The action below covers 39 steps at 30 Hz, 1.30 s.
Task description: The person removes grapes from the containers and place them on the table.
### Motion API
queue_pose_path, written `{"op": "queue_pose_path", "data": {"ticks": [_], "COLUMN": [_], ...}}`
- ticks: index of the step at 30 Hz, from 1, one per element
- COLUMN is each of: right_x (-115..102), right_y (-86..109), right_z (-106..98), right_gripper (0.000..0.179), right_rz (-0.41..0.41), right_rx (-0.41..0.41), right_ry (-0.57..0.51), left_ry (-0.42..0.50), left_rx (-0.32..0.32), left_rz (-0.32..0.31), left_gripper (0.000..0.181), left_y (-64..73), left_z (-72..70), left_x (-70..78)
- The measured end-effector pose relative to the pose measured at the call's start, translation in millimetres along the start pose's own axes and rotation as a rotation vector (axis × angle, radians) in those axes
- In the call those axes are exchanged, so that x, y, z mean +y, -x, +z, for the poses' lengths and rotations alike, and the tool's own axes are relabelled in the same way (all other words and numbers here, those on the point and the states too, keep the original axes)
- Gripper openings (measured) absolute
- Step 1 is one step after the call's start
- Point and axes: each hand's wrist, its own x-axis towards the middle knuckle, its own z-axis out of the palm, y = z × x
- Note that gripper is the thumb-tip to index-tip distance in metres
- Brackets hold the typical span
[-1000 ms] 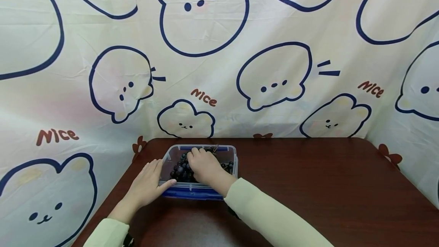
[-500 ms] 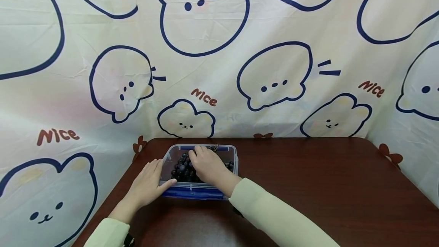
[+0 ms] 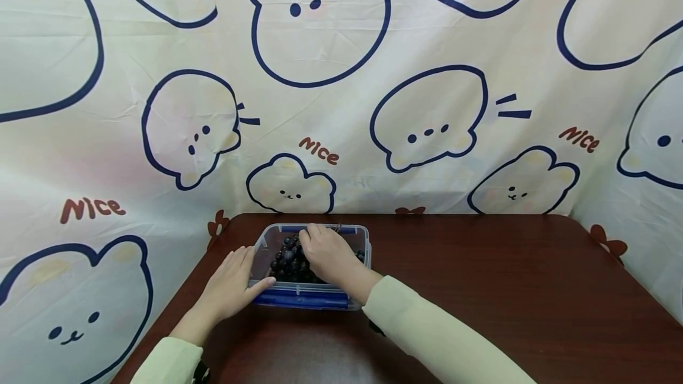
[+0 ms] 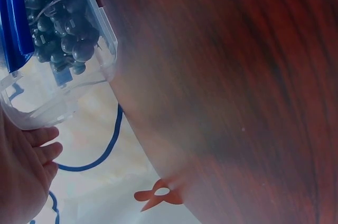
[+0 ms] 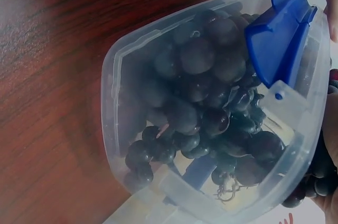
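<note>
A clear plastic container (image 3: 306, 287) with blue latches stands at the table's back left, holding dark grapes (image 3: 290, 259). Its left side meets my left hand (image 3: 226, 283), whose fingers lie nearly straight along the wall with the thumb at the front corner. The left wrist view shows these fingertips (image 4: 47, 152) beside the clear wall. Inside the box, my right hand (image 3: 331, 258) grips a bunch of grapes with curled fingers, its fingertips partly hidden. In the right wrist view, grapes (image 5: 198, 57) show through the wall, and the right hand (image 5: 331, 123) is at the edge.
The box stands on a dark brown wooden table (image 3: 480, 295). A white cloth (image 3: 352, 188) printed with cartoon bears hangs behind and beside it. A blue latch (image 5: 280, 39) sticks out from the container's side.
My right hand has shifted a little to the right and slightly up within the container, and the grapes near it have shifted too. The left hand stays against the box.
</note>
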Motion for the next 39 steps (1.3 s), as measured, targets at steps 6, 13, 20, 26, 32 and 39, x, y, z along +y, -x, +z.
{"op": "queue_pose_path", "data": {"ticks": [6,13,20,26,32,39], "right_x": [4.7,12.7,18.8,22.7,26.4,30.2], "right_y": [1.2,4.5,5.6,5.6,7.4,11.2], "right_z": [0.5,0.5,-3.9,-6.3,-5.4,-6.4], "right_gripper": [0.025,0.026,0.02,0.019,0.012,0.017], "right_rz": [0.007,0.016,0.015,0.017,0.021,0.024], "right_rx": [0.044,0.076,0.121,0.141,0.177,0.2], "right_ry": [0.007,0.022,0.024,0.028,0.039,0.039], "left_ry": [-0.006,-0.006,-0.004,-0.004,-0.001,0.003], "left_rx": [0.002,-0.002,-0.003,-0.003,0.0,0.001], "left_rz": [-0.003,0.0,-0.004,-0.011,-0.013,-0.016], "left_gripper": [0.086,0.088,0.087,0.092,0.092,0.091], "left_y": [-0.5,-0.3,-0.3,0.6,0.3,0.4], "left_z": [-0.2,0.2,-0.6,-1.2,-0.4,0.1], "left_x": [1.4,0.7,1.0,1.0,0.3,0.0]}}
